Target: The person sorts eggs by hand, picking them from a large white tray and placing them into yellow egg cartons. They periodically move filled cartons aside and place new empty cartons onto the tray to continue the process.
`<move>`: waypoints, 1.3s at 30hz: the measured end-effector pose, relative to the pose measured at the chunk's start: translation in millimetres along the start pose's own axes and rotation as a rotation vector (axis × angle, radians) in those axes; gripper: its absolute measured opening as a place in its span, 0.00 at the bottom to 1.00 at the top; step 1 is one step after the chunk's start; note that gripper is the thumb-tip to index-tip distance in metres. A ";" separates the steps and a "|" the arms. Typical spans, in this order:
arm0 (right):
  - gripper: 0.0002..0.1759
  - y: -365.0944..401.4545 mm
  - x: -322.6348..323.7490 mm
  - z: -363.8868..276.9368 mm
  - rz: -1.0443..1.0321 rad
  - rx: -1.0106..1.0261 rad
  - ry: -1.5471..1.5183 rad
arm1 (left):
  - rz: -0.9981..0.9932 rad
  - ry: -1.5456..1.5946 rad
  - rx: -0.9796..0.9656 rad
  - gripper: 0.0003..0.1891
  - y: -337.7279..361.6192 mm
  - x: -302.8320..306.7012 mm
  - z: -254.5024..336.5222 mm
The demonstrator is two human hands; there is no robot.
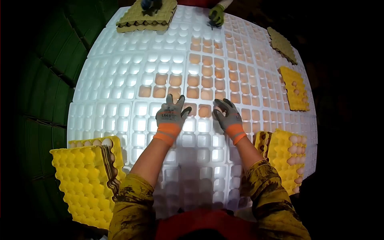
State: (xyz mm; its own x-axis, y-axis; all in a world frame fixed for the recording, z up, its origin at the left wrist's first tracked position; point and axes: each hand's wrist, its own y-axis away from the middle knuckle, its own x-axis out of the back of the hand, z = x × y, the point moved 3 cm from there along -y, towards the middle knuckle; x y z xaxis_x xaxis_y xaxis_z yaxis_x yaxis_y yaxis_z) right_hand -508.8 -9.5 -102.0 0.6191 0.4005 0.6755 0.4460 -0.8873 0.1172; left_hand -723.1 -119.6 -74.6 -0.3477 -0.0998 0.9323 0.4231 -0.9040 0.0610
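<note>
My left hand (173,114), in a grey glove with an orange cuff, lies over a white moulded tray (140,124). Its fingers are spread, with the fingertips at an egg (173,91) in a cell and the thumb beside another egg (192,108). My right hand (228,115), gloved alike, curves its thumb and fingers around an egg (218,108) at a cell of the same row. Between the two hands a brown egg (204,111) sits in its cell. Part of the egg at my right hand is hidden by the fingers.
Yellow egg cartons (80,184) stand stacked at the lower left. More yellow cartons (280,152) with eggs are at the right, and another yellow carton (296,100) lies farther up. Grey-brown cartons (148,18) lie at the far left. Another person's green-gloved hand (217,16) is at the far edge.
</note>
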 end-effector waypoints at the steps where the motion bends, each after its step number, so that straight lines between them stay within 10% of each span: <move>1: 0.25 1.1 4.1 3.6 -0.015 -0.089 -0.201 | 0.073 0.028 -0.018 0.28 2.9 1.4 -9.3; 3: 0.20 2.5 15.8 11.7 0.105 -0.267 -0.560 | 0.171 0.356 -0.057 0.24 5.0 14.9 -23.3; 6: 0.21 -4.8 30.3 34.7 0.579 0.094 -0.431 | 0.662 0.586 -0.182 0.22 -3.9 2.7 -54.0; 10: 0.24 0.6 5.7 52.7 0.408 0.227 0.498 | 0.528 0.107 -0.262 0.20 -12.2 -27.5 -68.9; 18: 0.28 156.5 111.2 -86.0 0.233 0.384 -0.101 | 0.418 0.217 -0.204 0.22 -21.0 -31.6 -83.6; 21: 0.26 239.7 206.4 -55.1 0.405 0.395 0.201 | 0.362 0.527 -0.213 0.19 43.9 7.5 13.6; 28: 0.38 398.3 321.9 108.9 0.547 -0.347 0.688 | 0.059 0.636 -0.781 0.19 186.4 11.9 276.7; 32: 0.37 411.1 310.2 147.6 0.467 -0.331 0.526 | -0.058 0.575 -0.899 0.20 232.9 -17.7 386.5; 36: 0.27 431.7 336.4 180.4 0.426 -0.350 -0.699 | -0.116 0.429 -0.998 0.22 271.0 -57.1 459.4; 39: 0.23 433.5 354.9 201.1 0.621 -0.033 -0.218 | -0.179 0.010 -1.046 0.25 285.9 -85.9 496.6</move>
State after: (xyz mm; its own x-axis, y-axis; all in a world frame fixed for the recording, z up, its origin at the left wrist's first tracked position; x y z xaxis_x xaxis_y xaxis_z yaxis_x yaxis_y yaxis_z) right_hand 34.2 -206.0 42.2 0.8734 -0.1538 0.4622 -0.0540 -0.9736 -0.2219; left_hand -156.8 -163.0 39.8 -0.3428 0.0711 0.9367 -0.5634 -0.8134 -0.1444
